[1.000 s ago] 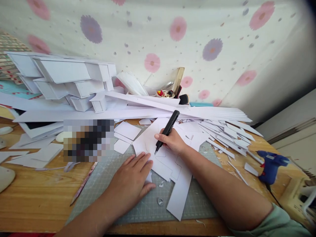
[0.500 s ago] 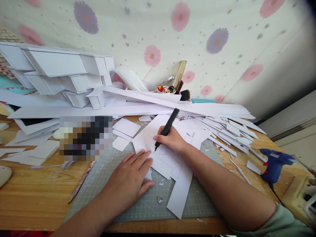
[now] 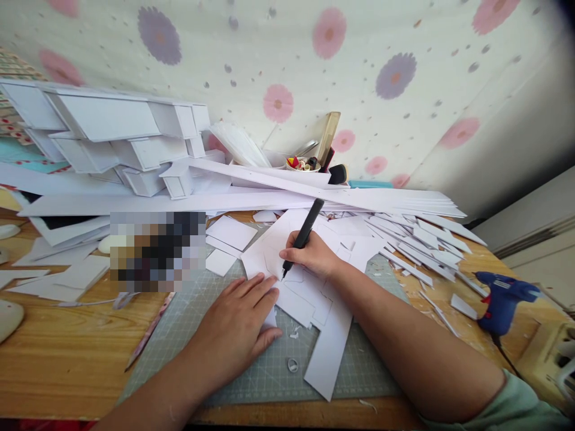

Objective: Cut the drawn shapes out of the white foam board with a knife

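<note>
My right hand [image 3: 314, 254] is closed around a black craft knife [image 3: 303, 234], its tip resting on a white cut-out board sheet [image 3: 309, 299]. That sheet lies on a grey-green cutting mat [image 3: 251, 371]. My left hand [image 3: 236, 326] lies flat with fingers stretched out, pressing the sheet's left edge just below the knife tip. Small white offcuts sit on the mat beside both hands.
A white board model [image 3: 112, 140] stands at the back left over long white strips [image 3: 269, 197]. Several cut strips [image 3: 417, 245] litter the right. A blue glue gun [image 3: 503, 299] lies far right. A cup of tools [image 3: 303, 163] is by the flowered wall. A blurred patch covers something left of centre.
The knife tip and my right hand have shifted very slightly along the sheet; my left hand stays pressed in place. The view has moved a little.
</note>
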Available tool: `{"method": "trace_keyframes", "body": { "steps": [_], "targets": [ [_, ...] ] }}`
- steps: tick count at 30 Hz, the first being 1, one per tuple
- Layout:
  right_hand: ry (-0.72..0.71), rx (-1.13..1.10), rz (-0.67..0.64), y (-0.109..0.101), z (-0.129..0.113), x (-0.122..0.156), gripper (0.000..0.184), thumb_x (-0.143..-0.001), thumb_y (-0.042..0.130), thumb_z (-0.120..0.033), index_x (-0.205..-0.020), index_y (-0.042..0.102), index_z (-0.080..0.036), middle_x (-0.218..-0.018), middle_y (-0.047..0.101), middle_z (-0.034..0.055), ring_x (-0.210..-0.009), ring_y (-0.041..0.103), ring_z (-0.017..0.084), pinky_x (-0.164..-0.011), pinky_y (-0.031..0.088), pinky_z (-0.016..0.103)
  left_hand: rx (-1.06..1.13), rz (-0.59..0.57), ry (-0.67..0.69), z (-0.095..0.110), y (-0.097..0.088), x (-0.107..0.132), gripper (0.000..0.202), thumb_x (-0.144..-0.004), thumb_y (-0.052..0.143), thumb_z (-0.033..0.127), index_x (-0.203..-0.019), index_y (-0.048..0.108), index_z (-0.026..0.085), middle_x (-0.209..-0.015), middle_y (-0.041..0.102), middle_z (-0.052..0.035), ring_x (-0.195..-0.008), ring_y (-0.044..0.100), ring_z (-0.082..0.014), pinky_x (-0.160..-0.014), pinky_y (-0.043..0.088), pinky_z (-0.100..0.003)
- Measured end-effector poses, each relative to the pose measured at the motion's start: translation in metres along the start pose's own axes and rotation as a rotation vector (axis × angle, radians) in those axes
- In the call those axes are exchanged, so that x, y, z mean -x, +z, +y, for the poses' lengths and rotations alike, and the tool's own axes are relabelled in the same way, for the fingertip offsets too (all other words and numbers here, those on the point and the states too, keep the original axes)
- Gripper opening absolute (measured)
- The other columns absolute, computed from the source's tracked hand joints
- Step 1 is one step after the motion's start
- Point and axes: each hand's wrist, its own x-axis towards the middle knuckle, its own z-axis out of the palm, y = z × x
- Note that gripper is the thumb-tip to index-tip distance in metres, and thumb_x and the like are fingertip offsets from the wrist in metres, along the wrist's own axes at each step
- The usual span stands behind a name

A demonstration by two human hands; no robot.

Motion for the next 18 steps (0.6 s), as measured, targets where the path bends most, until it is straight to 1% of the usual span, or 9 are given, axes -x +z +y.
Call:
{"method": "trace_keyframes", "body": {
  "steps": [8,15,18],
  "targets": [
    [0.006,0.113,-0.037,-0.0031,-0.0058,0.0,0.025,-0.062,0.073,-0.037,-0.062,0.057,-0.018,-0.06,0.055,-0.0024,-0.062,0.05,0.013,-0.057,0.038,0.026,0.027,0.004,-0.018,-0.0015,0.0023,0.0006,0.049,-0.081,0.071,0.032,-0.126,0.059,0.017,-0.142,0.052,-0.0059,-0.13,0.047,-0.0317,-0.106,0.041,-0.052],
    [-0.002,0.177,-0.094,-0.0084,-0.0101,-0.0007,0.027,-0.063,0.074,-0.038,-0.064,0.057,-0.017,-0.062,0.054,-0.0032,-0.061,0.047,0.012,-0.056,0.037,0.025,0.019,-0.007,-0.015,-0.0019,0.0026,0.0005,0.049,-0.082,0.071,0.035,-0.126,0.059,0.018,-0.142,0.051,-0.0044,-0.13,0.047,-0.032,-0.105,0.041,-0.054],
    [0.008,0.144,-0.091,-0.0096,-0.0098,-0.0009,0.025,-0.064,0.075,-0.036,-0.065,0.058,-0.017,-0.059,0.052,-0.0042,-0.058,0.046,0.011,-0.054,0.036,0.024,0.024,-0.009,-0.022,-0.0022,0.0027,0.0004,0.049,-0.082,0.07,0.037,-0.126,0.06,0.018,-0.142,0.051,-0.0036,-0.13,0.047,-0.0316,-0.105,0.041,-0.053]
  ]
}}
